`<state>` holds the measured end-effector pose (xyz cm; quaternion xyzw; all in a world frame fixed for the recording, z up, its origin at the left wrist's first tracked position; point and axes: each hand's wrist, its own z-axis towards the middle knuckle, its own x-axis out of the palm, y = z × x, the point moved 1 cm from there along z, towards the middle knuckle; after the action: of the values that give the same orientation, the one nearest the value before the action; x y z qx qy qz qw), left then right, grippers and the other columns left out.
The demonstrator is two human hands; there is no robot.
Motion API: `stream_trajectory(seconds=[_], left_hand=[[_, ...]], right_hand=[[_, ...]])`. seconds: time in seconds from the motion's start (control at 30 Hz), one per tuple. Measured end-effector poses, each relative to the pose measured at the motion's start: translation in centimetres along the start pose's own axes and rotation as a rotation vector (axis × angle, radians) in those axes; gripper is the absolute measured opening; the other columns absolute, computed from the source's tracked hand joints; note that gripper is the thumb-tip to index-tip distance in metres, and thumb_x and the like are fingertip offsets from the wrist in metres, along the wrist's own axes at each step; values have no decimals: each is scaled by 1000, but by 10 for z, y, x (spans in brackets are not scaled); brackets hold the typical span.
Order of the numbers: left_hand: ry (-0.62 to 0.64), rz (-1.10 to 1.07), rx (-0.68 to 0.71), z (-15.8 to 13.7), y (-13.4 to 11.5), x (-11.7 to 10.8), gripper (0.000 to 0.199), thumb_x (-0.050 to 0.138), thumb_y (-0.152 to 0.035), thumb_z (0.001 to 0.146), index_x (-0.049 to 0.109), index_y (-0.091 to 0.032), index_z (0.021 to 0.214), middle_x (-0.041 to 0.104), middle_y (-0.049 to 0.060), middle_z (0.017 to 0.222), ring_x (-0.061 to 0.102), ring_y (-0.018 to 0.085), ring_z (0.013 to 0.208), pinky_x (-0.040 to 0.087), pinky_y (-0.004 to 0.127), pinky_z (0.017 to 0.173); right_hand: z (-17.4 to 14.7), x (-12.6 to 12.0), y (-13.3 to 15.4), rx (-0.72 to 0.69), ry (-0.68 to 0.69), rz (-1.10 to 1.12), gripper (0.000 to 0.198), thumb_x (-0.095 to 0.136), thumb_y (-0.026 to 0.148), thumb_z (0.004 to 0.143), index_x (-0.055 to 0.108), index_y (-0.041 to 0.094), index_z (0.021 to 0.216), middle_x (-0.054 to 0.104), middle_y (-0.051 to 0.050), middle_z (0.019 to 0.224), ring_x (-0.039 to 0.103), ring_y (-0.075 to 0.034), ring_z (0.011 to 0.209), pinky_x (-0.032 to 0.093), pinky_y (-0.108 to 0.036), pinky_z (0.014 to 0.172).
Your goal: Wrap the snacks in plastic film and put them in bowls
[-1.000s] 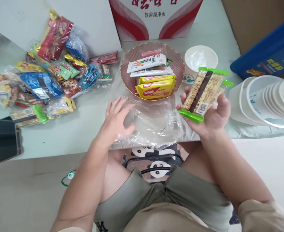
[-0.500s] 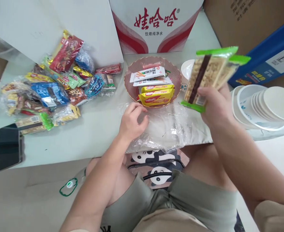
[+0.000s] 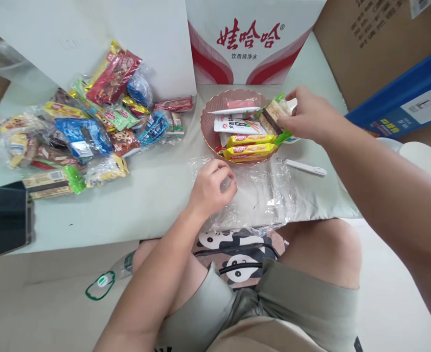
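Note:
My right hand (image 3: pixel 301 115) grips puffed-rice snack bars (image 3: pixel 273 117) in clear wrappers with green ends, tilted at the right side of the pink scalloped bowl (image 3: pixel 208 138). The bowl holds white snack packets (image 3: pixel 239 125) and yellow wafer packs (image 3: pixel 250 151). In front of it my left hand (image 3: pixel 213 188) rests, fingers curled loosely and nothing visible in them. Beneath and beside that hand lies a crumpled clear plastic bag (image 3: pixel 254 198). Part of a white cup (image 3: pixel 292 106) is hidden behind my right hand.
A pile of wrapped snacks (image 3: pixel 86 127) lies on the left, with a phone (image 3: pixel 8 217) near the edge. A white slender plastic piece (image 3: pixel 305 167) lies right of the bowl. Behind stands a white-and-red carton (image 3: pixel 252 44); on the right are white tubs (image 3: pixel 426 159), partly hidden.
My right hand has carried the snack bars left and away from me to the bowl's right side. The white packets in the bowl have shifted. My left hand keeps its curled pose.

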<state>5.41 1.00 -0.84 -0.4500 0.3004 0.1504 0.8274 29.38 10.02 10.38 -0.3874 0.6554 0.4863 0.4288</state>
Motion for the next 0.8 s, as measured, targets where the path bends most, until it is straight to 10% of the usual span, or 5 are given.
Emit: stream_trajectory(seconds=[0.33, 0.57, 0.8], left_hand=[[57, -9, -52, 1, -2, 3, 10, 58, -23, 88, 67, -19, 84, 68, 7, 98, 66, 21, 93, 54, 38, 87], [108, -23, -72, 2, -2, 3, 12, 57, -26, 89, 67, -19, 84, 67, 8, 98, 66, 23, 94, 54, 40, 88], [117, -26, -89, 1, -3, 5, 11, 58, -24, 88, 68, -19, 85, 68, 9, 100, 66, 23, 95, 53, 40, 88]], right_hand=[[23, 32, -1, -361, -174, -68, 21, 74, 30, 75, 53, 28, 74, 63, -6, 73, 63, -31, 86, 49, -45, 80], [23, 10, -6, -356, 103, -134, 14, 73, 16, 76, 64, 25, 82, 60, 3, 63, 53, -16, 64, 41, -33, 69], [14, 13, -16, -400, -165, -85, 17, 66, 13, 78, 55, 25, 73, 48, 3, 59, 42, -15, 62, 39, -32, 70]])
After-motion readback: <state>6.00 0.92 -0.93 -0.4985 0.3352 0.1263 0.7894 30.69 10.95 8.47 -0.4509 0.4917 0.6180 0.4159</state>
